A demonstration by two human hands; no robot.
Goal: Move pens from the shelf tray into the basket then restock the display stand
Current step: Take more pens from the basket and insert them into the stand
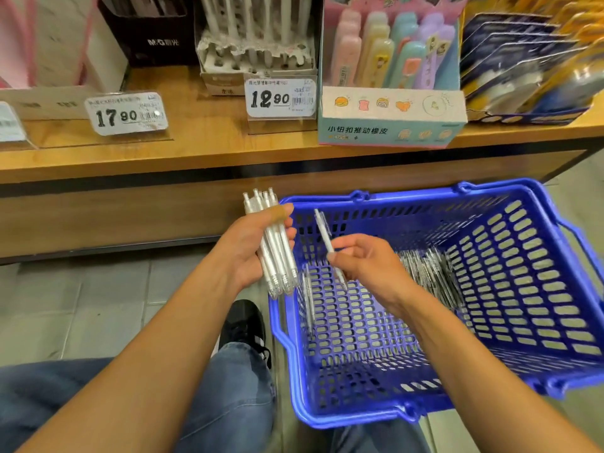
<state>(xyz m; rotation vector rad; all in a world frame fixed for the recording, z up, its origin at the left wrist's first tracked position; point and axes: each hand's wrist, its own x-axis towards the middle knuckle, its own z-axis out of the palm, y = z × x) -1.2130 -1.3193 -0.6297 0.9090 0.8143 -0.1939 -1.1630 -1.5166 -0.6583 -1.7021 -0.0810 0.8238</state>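
Observation:
My left hand (251, 246) grips a bundle of several white pens (273, 253), held upright just left of the blue basket (529, 289). My right hand (366, 266) pinches a single white pen (323, 233) over the basket's left side, tilted with its cap up. More pens (431, 273) lie in a pile on the basket floor, and one pen (309, 295) leans against its left wall. On the wooden shelf (202, 148) stands the white display stand (258, 57) with several pens upright in it.
The basket rests on the tiled floor (81, 305) in front of the shelf. Beside the stand are a black M&G box (157, 37), a pastel eraser box (392, 103), blister packs (529, 67) and price tags (125, 114). My knees and a black shoe (243, 325) show below.

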